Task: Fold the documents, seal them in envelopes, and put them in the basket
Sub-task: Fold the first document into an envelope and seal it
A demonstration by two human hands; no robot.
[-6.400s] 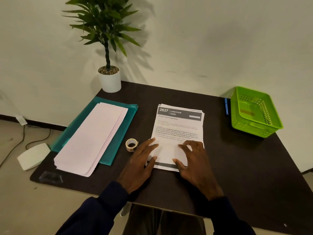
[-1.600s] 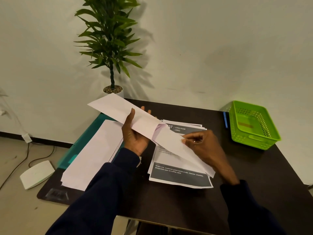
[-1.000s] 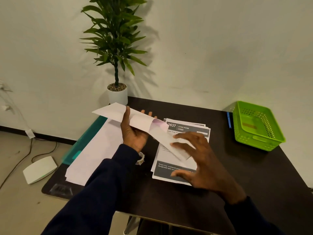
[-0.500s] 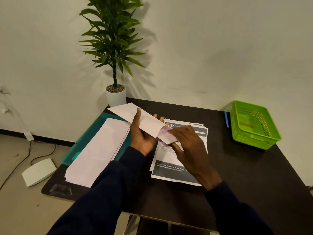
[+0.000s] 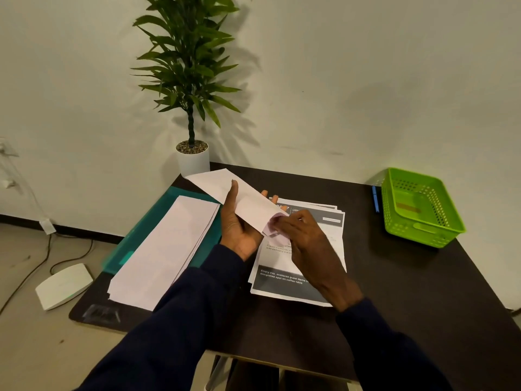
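Observation:
My left hand [image 5: 239, 224] grips a long white envelope [image 5: 225, 190] above the table, thumb on top and fingers underneath. At the envelope's open right end my right hand [image 5: 304, 238] pinches the pale flap and the last bit of a folded document [image 5: 275, 227]; most of that document is hidden inside. Below both hands lies a stack of printed documents [image 5: 287, 280] with dark header bands. A pile of white envelopes [image 5: 166, 249] rests on a teal folder [image 5: 132, 246] to the left. The green basket [image 5: 439, 235] stands at the table's right edge.
A potted plant [image 5: 193, 162] stands at the table's back left corner. A blue pen [image 5: 375, 198] lies just left of the basket. On the floor to the left are a white device [image 5: 63, 285] and cables. The dark table [image 5: 423, 306] has bare surface front right.
The folded document has slid further into the envelope held by my left hand. My right hand has moved up to the envelope's open end. The envelope now sits lower and closer to the table.

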